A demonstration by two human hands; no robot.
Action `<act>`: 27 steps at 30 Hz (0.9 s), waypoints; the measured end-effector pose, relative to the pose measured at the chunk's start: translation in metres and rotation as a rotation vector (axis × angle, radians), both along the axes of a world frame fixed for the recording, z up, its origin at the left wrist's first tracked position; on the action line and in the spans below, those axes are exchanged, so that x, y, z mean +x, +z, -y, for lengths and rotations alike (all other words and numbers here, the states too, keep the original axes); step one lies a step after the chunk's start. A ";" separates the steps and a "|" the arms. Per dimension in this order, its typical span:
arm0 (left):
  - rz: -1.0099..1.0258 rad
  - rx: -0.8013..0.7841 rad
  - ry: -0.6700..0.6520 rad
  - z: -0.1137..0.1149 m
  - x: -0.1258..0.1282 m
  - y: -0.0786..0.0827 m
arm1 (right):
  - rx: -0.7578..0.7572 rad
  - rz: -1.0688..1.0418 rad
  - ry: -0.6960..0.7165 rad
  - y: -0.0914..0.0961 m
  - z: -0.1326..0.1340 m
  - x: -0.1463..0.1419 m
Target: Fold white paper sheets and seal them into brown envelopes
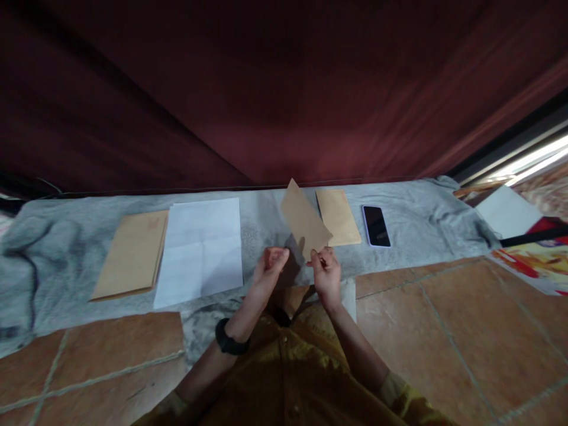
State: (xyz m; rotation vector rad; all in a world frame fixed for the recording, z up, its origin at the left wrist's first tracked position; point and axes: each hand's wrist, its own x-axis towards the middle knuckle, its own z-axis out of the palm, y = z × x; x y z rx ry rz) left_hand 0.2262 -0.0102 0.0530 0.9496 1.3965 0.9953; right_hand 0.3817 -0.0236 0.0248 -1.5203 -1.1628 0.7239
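Note:
A brown paper envelope [305,220] is tilted up over the middle of the cloth, its lower end pinched by my right hand [327,269] between thumb and fingers. To the left of the envelope, and apart from it, my left hand [270,265] has its fingers curled in and the thumb against them, with nothing visible in it. Just behind the held envelope on its right lies another brown envelope [341,219], flat on the cloth. White paper sheets [202,251] lie left of my left hand, beside a stack of brown envelopes [131,257].
A grey cloth [421,222] covers the long, narrow surface. A phone with a dark screen [377,226] lies right of the flat envelope. Dark red fabric [275,94] rises behind. White and colourful printed sheets [532,260] are at the far right, above the tiled floor [412,319].

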 end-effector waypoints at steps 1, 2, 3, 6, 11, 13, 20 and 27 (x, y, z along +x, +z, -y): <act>0.003 -0.016 0.019 0.002 0.000 -0.004 | -0.032 -0.128 -0.021 0.001 -0.002 0.000; 0.012 -0.030 0.019 0.005 0.001 -0.008 | -0.063 -0.254 -0.034 0.001 -0.003 -0.002; 0.031 -0.041 0.009 0.007 0.003 -0.012 | -0.093 -0.377 -0.038 0.000 -0.004 -0.004; 0.101 -0.058 -0.038 0.013 0.010 -0.021 | -0.185 -0.716 -0.024 -0.007 -0.001 -0.016; 0.121 -0.111 -0.088 0.014 0.012 -0.034 | -0.299 -0.970 -0.011 -0.024 0.011 -0.034; 0.095 -0.139 -0.096 0.012 0.008 -0.039 | -0.319 -0.998 -0.007 -0.029 0.016 -0.037; 0.035 -0.197 -0.123 0.002 -0.008 -0.046 | -0.407 -1.041 -0.045 -0.032 0.012 -0.026; 0.020 -0.269 -0.157 -0.009 -0.018 -0.045 | -0.465 -0.950 -0.092 -0.030 0.003 -0.003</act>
